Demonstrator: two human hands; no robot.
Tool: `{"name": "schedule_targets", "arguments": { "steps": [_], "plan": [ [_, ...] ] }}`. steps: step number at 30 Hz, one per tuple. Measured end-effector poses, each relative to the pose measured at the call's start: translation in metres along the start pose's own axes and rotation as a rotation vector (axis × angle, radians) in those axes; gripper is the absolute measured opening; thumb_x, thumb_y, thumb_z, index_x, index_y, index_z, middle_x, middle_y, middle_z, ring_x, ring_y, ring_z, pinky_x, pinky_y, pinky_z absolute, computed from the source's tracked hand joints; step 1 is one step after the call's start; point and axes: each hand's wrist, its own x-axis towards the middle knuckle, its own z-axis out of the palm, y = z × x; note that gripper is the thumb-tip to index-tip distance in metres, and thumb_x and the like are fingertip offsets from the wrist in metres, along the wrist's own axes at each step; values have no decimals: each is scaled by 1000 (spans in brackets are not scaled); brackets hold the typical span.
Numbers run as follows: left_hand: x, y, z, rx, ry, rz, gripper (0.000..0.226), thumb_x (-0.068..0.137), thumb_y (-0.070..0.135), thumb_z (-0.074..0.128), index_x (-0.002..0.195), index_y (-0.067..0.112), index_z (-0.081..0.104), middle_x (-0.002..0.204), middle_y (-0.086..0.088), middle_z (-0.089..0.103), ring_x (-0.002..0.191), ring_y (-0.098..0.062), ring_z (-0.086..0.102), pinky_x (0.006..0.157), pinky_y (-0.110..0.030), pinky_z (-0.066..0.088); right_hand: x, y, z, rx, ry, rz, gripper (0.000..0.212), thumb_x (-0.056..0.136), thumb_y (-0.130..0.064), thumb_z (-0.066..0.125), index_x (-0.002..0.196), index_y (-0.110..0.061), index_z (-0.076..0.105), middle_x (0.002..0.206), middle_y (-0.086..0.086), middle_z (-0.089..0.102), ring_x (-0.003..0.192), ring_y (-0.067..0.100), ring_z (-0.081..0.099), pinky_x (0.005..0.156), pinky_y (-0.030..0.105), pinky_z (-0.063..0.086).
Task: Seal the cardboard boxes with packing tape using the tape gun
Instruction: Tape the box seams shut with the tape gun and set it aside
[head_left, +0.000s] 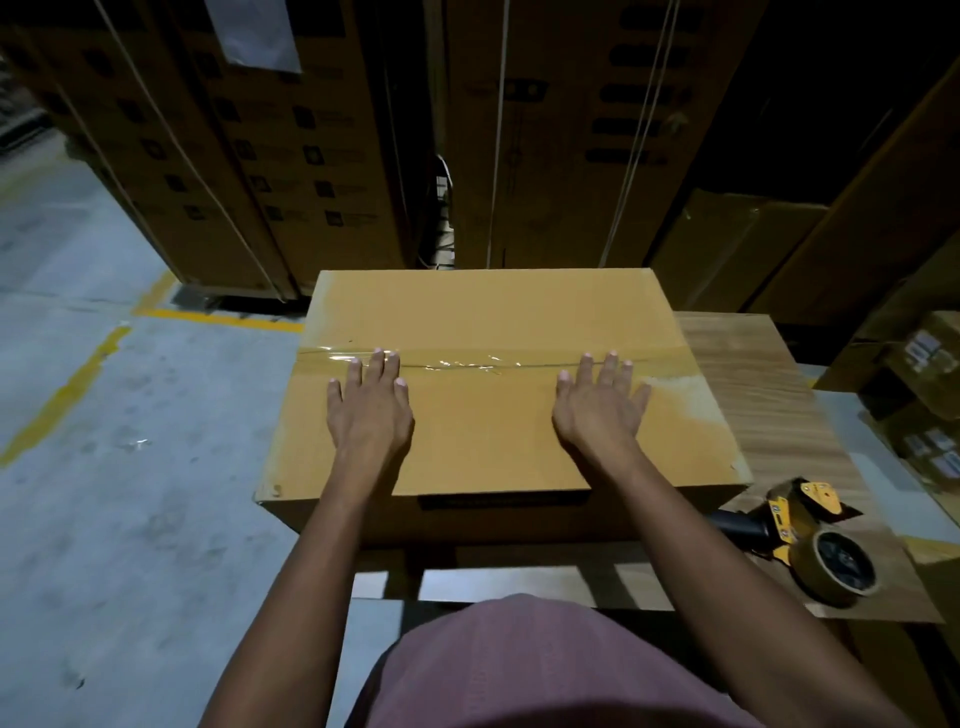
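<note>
Box: a closed cardboard box (498, 384) sits on the wooden worktop (769, 395), its left end hanging past the worktop's edge over the floor.
Tape: a clear, wrinkled strip (467, 359) runs along the box's centre seam from end to end.
Left hand (371, 410): palm down on the box top, fingers (384, 366) straight and spread, tips on the tape near the box's left end.
Right hand (600, 405): flat on the box top too, fingers straight and apart, tips at the tape toward the box's right end.
Tape gun (802, 535): yellow and black, lying on the worktop just right of the box's near corner, untouched.
Behind the box: tall stacked cartons (291, 145).
Left of the box: concrete floor (119, 467) with yellow lines.
</note>
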Motion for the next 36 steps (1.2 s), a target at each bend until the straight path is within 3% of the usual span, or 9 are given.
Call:
{"name": "schedule_targets", "arguments": {
  "steps": [3,7,12,15,19,23,27,31,36],
  "plan": [
    [2,5,0,18,-37,21,57,110,38,13,163,23,1,171,3,-3,157,-27,-2,124,-53,0,-11,-66,12,56,-38,-135,73,109,-51,8,164,-4,6,173,12,-4,160,30,-7,128,53,-3],
    [0,-13,0,-16,9,53,54,110,39,14,163,30,8,170,8,4,157,-21,2,125,-54,1,-32,-127,27,48,-48,-421,69,110,-50,8,164,-7,15,173,9,3,160,28,-2,127,53,-3],
    [2,-53,-3,-10,151,-161,54,110,37,15,163,28,10,170,10,6,157,-27,7,122,-58,4,-24,-93,25,80,56,-257,60,111,-46,8,164,-23,25,173,6,11,160,28,5,126,59,1],
    [3,-61,-7,-9,110,-181,56,109,39,14,163,28,7,170,11,4,150,-37,23,120,-55,17,-26,-98,26,52,40,-166,62,111,-47,9,165,-19,21,173,10,8,159,35,2,126,60,0],
    [6,-59,-11,5,99,-155,57,109,40,15,163,24,7,171,7,3,140,-39,33,108,-47,35,-33,-162,33,66,-6,-322,67,111,-49,12,165,-11,13,174,8,4,159,36,-3,127,56,-3],
    [12,-61,-13,-17,83,-180,56,110,41,18,162,26,8,171,8,3,138,-39,36,107,-48,36,-46,-208,42,-1,-64,-568,63,109,-53,7,166,-26,9,174,0,-3,159,34,-10,124,59,-9],
    [16,-60,-12,-45,108,-221,55,110,41,17,162,27,10,170,10,6,133,-41,42,102,-48,38,-39,-186,45,-68,11,-564,57,109,-52,4,165,-40,6,174,-5,-4,160,29,-8,125,57,-3],
    [15,-50,-14,69,77,-283,60,108,47,13,162,23,10,170,3,10,145,-44,24,110,-56,27,-30,-149,41,-41,17,-369,56,108,-56,2,163,-46,3,173,-6,-7,160,28,-9,125,58,-5],
    [16,-14,-11,149,14,-142,63,108,47,11,162,14,12,169,-15,9,155,-38,-5,121,-55,6,-32,-145,40,-24,-1,-373,60,107,-58,3,164,-41,2,173,-3,-10,159,30,-14,124,59,-11]
  ]
}}
